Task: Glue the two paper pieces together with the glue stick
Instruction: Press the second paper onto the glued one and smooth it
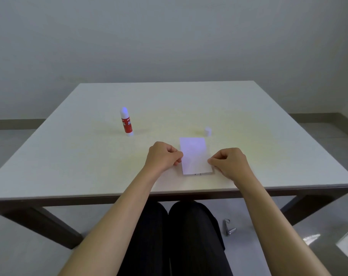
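A white paper piece (195,155) lies flat on the table near the front edge, and the rim of a second piece shows under it along its right and bottom sides. My left hand (162,156) pinches the paper's left edge with curled fingers. My right hand (229,162) pinches its right edge the same way. The glue stick (126,122), red-labelled with a white body, stands upright and uncapped to the far left of the paper. Its white cap (208,131) sits just beyond the paper's top right corner.
The white table (69,156) ends in a front edge just below my hands. A small metal tool (228,228) lies on the floor under the table's right side, beside my legs.
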Available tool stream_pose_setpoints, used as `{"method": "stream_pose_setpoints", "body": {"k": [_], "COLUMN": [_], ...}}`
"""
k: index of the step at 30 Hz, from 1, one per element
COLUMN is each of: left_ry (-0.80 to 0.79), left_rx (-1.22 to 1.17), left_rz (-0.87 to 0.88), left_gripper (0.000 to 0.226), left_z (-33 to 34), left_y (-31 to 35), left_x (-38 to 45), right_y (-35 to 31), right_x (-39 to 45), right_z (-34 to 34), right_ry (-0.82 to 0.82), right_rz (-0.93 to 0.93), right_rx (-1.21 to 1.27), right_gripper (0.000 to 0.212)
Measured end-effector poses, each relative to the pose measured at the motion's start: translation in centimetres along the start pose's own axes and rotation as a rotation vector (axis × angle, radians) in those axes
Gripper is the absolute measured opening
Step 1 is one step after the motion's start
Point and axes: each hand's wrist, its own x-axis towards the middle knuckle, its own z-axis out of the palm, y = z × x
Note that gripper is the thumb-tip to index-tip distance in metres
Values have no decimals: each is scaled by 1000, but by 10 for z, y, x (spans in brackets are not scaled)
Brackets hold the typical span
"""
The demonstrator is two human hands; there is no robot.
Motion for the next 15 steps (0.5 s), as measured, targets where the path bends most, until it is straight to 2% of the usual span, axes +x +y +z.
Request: {"method": "stream_pose_setpoints", "body": {"k": [15], "left_ry": [-26], "left_rx": [56], "left_rz": [-25], "left_gripper": [18], "left_z": [0], "left_y": [0], "left_x": [4], "right_y": [3], "right_x": [2], "right_z": [4], "right_ry": [22], "right_rz": [-71], "right_rx": [-114], "right_gripper": [11]}}
